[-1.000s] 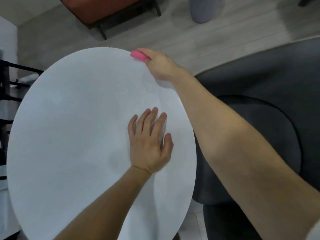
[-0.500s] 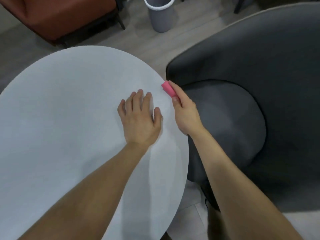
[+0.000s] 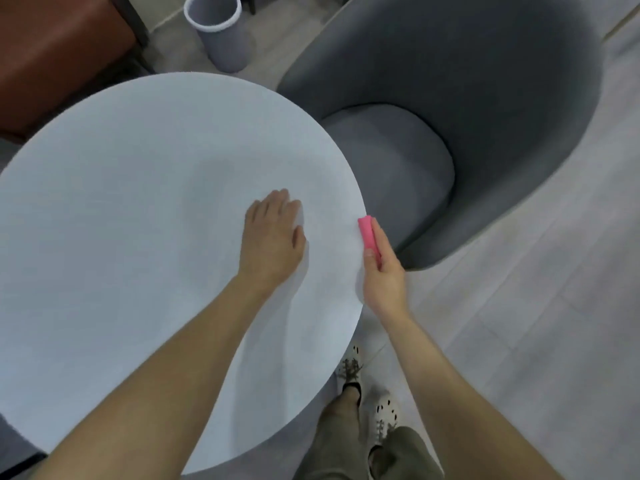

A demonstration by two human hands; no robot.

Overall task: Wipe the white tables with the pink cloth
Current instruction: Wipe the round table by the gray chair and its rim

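Note:
A round white table [image 3: 138,220] fills the left and middle of the head view. My left hand [image 3: 273,237] lies flat on its top near the right rim, fingers together and holding nothing. My right hand [image 3: 382,275] is at the table's right edge, closed around a folded pink cloth [image 3: 367,233]. The cloth presses against the rim, with its pink end sticking out above my fingers.
A dark grey armchair [image 3: 467,116] stands close against the table's right side. A grey bin [image 3: 218,32] sits on the floor beyond the table. A brown seat [image 3: 52,53] is at the top left. My legs and shoes [image 3: 367,403] stand by the near edge.
My right hand slid the pink cloth along the rim from the far edge round to the right side, toward me. My left hand stayed flat on the top.

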